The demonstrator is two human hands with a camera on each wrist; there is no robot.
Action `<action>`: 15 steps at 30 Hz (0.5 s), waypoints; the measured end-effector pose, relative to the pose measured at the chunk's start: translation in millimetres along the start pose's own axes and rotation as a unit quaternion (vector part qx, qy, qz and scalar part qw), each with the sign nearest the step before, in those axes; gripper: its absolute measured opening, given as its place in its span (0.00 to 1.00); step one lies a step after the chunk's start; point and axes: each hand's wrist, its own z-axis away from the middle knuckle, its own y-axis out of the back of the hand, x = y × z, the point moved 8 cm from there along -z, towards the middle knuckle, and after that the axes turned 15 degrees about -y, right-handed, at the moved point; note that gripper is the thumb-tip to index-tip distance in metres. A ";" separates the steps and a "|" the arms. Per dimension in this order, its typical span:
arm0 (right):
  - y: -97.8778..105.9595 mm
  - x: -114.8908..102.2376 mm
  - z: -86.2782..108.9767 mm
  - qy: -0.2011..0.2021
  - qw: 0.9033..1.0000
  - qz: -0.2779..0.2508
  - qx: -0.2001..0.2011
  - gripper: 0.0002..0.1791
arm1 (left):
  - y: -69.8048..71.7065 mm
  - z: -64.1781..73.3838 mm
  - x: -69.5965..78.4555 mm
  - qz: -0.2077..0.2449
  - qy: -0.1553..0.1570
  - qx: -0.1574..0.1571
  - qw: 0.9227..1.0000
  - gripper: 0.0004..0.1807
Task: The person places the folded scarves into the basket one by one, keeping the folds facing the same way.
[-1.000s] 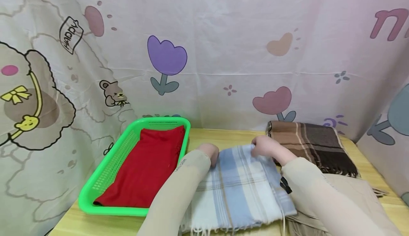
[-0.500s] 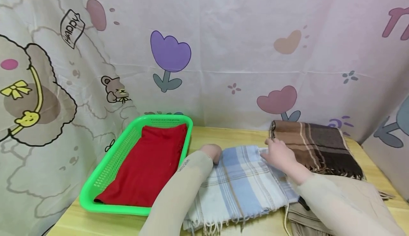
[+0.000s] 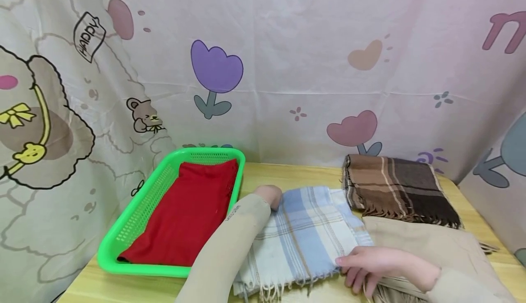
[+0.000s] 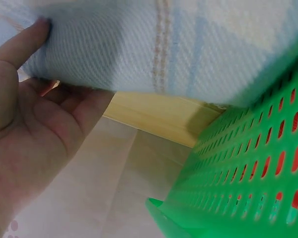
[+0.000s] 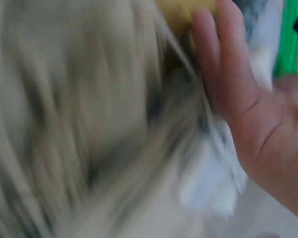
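A light blue and white plaid scarf [image 3: 304,234], folded with fringe at its near edge, lies mid-table. My left hand [image 3: 269,196] grips its far left corner; in the left wrist view the thumb [image 4: 27,42] is on top of the cloth and the fingers [image 4: 64,106] are underneath. At the near right corner is my right hand [image 3: 371,264], thumb at the scarf's edge and fingers lowered beside the fringe. The right wrist view is blurred, with the right hand's fingers [image 5: 221,59] extended.
Left of the scarf stands a green plastic basket [image 3: 104,253] with a folded red cloth [image 3: 189,216] inside. A brown and black plaid scarf [image 3: 398,186] lies at the back right. Nearer, beige fabric [image 3: 435,243] spreads under the right forearm. A printed curtain [image 3: 287,65] hangs behind the table.
My right hand has left the far right side of the plaid scarf and come toward me to its near right corner. The left hand keeps its hold on the far left corner.
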 end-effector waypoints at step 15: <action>-11.6 -19.8 -43.1 0.081 0.894 -0.394 0.200 0.40 | -3.9 -5.0 -5.3 0.009 0.027 0.006 1.000 0.10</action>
